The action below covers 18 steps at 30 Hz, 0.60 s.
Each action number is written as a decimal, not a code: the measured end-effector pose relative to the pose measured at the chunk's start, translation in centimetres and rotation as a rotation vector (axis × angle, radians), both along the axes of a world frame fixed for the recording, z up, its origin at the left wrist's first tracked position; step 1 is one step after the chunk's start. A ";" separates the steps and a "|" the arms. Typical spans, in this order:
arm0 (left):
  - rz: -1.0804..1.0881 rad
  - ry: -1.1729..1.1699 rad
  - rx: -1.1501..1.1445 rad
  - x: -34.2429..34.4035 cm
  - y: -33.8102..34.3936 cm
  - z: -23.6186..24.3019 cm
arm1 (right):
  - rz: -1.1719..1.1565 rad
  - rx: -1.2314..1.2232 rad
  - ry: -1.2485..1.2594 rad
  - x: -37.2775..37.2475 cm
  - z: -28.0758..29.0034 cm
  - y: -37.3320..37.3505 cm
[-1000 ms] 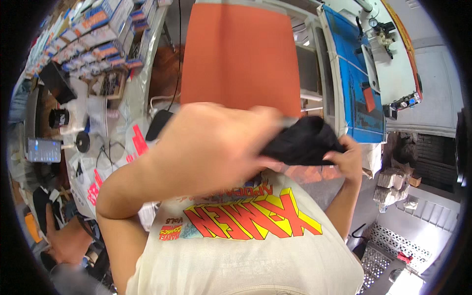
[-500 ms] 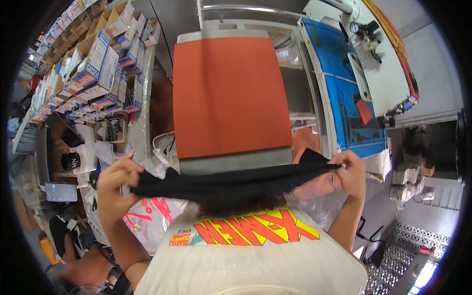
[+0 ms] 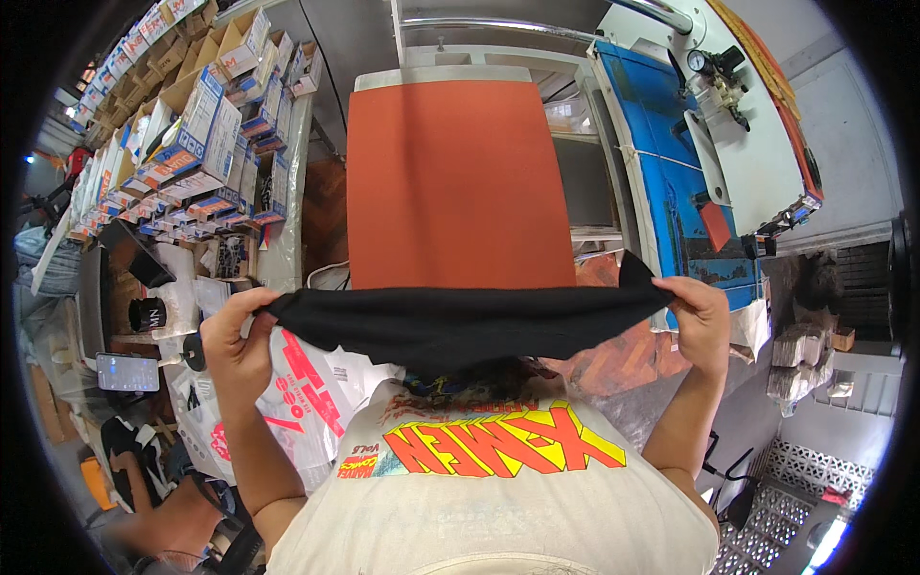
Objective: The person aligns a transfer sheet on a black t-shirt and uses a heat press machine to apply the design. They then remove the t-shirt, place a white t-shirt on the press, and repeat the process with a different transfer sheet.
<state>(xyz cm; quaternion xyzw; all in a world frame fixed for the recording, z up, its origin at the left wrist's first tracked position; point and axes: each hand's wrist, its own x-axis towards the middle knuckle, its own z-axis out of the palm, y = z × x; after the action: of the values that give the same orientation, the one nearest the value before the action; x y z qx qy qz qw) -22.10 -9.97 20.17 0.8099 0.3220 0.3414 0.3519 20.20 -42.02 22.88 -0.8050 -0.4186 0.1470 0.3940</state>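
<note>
A black cloth (image 3: 470, 321) hangs stretched between my two hands, and its kind of garment cannot be made out. My left hand (image 3: 238, 335) pinches its left end between thumb and fingers. At the other end my right hand (image 3: 698, 316) grips a corner, with a pointed flap of cloth sticking up beside it. The cloth is in front of my chest and hides the near edge of an orange-red flat pad (image 3: 460, 182). It looks raised above the pad's near end, though whether it touches cannot be told.
Stacked open cardboard boxes (image 3: 196, 129) fill the far left. A phone (image 3: 127, 373) and a dark mug (image 3: 147, 314) rest on the left side, above a white plastic bag (image 3: 307, 402) with pink print. To the right stands a blue-topped press (image 3: 661, 163) with a pressure gauge (image 3: 697, 61).
Both hands have lifted the black cloth a little and spread it wider and flatter. It now covers the pad's near edge, which showed before.
</note>
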 end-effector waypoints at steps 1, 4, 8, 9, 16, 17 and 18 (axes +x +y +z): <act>-0.033 0.015 0.057 0.8 0.1 0.0 | -0.001 -0.062 -0.021 -0.1 0.0 0.5; 0.020 -0.041 0.060 1.8 -0.4 0.0 | -0.078 0.087 0.095 0.0 -1.9 0.4; 0.121 -0.131 -0.072 -0.1 0.1 -1.2 | -0.267 0.052 -0.021 0.7 -2.7 -1.3; 0.159 -0.121 -0.102 -1.1 0.4 -1.5 | -0.302 0.016 -0.055 0.5 -2.3 -1.5; -0.174 0.046 0.056 -1.8 0.0 4.6 | 0.092 -0.003 -0.066 -0.1 1.3 -1.6; -0.196 -0.012 -0.094 -2.6 -0.1 4.8 | 0.156 0.007 0.069 0.2 1.7 -2.8; -0.231 0.002 -0.127 -2.5 -0.3 4.9 | 0.186 0.023 0.084 0.1 1.8 -2.9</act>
<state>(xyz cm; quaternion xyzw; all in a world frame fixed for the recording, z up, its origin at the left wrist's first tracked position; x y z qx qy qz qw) -24.57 -10.25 25.02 0.8181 0.2479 0.2764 0.4393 20.29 -44.91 24.71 -0.7512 -0.4764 0.2117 0.4049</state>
